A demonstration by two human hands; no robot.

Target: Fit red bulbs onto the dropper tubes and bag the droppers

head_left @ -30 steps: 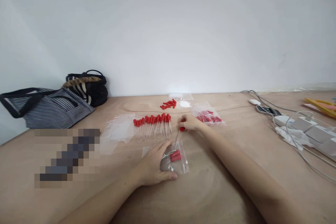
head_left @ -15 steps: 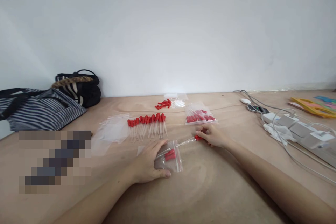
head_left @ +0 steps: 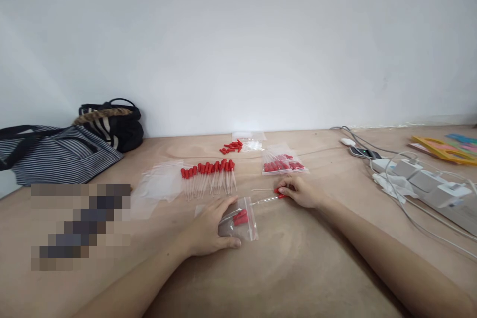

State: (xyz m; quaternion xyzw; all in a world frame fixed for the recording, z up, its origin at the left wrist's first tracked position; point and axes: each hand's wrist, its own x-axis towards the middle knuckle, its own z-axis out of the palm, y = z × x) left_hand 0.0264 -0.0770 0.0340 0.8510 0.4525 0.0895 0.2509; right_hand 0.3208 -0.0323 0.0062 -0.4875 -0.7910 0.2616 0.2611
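My left hand (head_left: pixel 208 226) lies on the table with thumb and fingers spread around a small clear zip bag (head_left: pixel 244 231), touching it. Inside that bag are droppers with red rubber bulbs (head_left: pixel 240 217); their glass tubes run under the hand. Just right of the bag's open-looking end, my right hand (head_left: pixel 298 192) pinches the red bulbs of two droppers (head_left: pixel 266 199). Their thin clear tubes point left, and the lower one reaches close to the bag's edge. Beyond the hands, a row of red-bulbed droppers (head_left: pixel 208 174) lies with tips toward me.
A filled zip bag of droppers (head_left: pixel 283 160) lies behind my right hand. Empty zip bags (head_left: pixel 160 181) are stacked at left. Loose red bulbs (head_left: pixel 231 146) and clear tubes (head_left: pixel 254 145) lie at the back. Chargers and cables (head_left: pixel 425 184) fill the right; a striped bag (head_left: pixel 63 154) stands left.
The droppers in my right hand have fanned apart, so two separate tubes now show. My left hand has stayed over the zip bag.
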